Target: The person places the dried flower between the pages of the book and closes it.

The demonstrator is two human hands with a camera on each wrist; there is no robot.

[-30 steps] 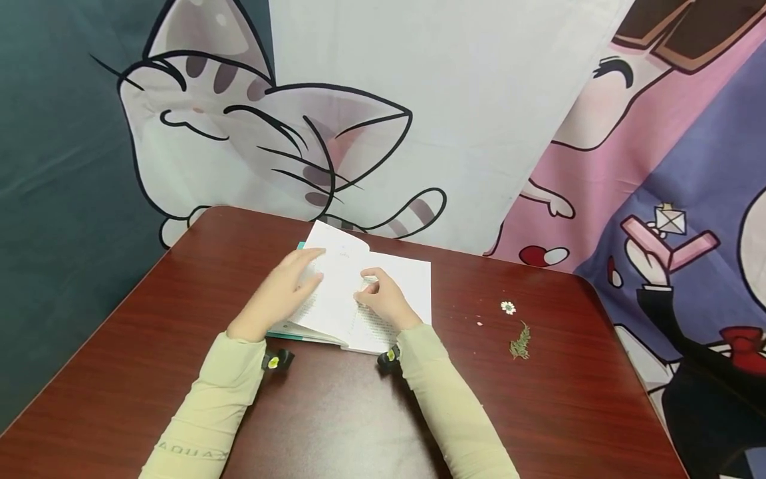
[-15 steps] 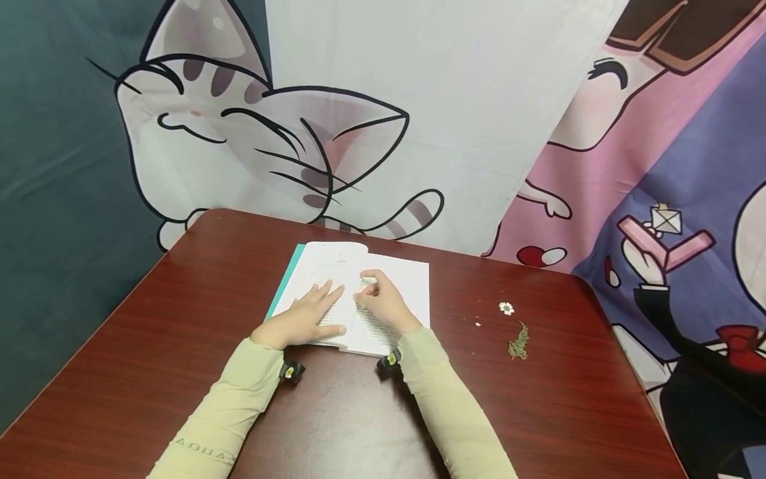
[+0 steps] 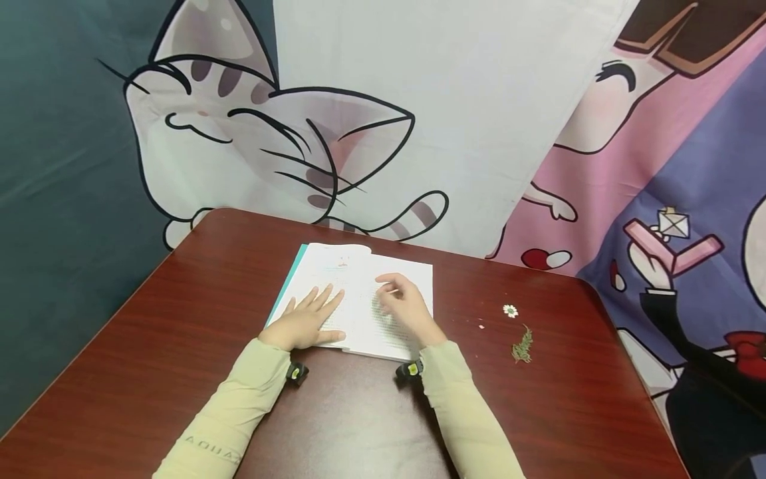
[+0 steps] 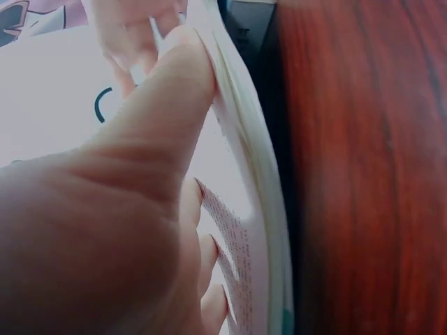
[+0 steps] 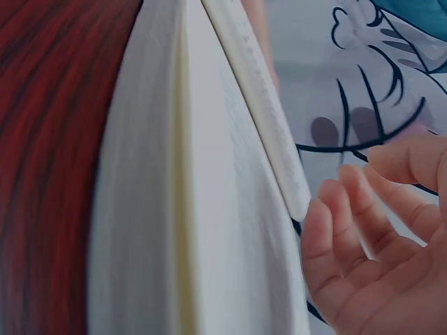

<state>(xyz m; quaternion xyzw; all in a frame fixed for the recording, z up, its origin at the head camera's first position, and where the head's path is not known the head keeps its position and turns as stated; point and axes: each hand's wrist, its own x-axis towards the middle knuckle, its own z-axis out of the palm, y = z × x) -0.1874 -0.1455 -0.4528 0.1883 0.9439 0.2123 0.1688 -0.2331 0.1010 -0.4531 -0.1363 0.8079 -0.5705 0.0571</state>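
Observation:
An open book (image 3: 359,326) with printed pages and a teal cover lies on the table. My left hand (image 3: 306,323) rests flat on the left page, fingers spread; in the left wrist view its thumb (image 4: 164,105) lies along the page's near edge. Over the right page is my right hand (image 3: 407,307), its fingers loosely bent. The right wrist view shows this hand (image 5: 380,251) with nothing between thumb and fingers, beside the thick stack of page edges (image 5: 216,174).
On the right of the reddish-brown table (image 3: 335,426) lie a small white flower (image 3: 510,311) with a yellow centre, a green leafy sprig (image 3: 522,345) and a tiny pale scrap (image 3: 481,326). A printed cartoon cloth (image 3: 479,120) hangs behind the table.
My left hand has come down from the raised left leaf and now presses it flat. The right hand, earlier pinched near the book's middle, has loosened and moved right.

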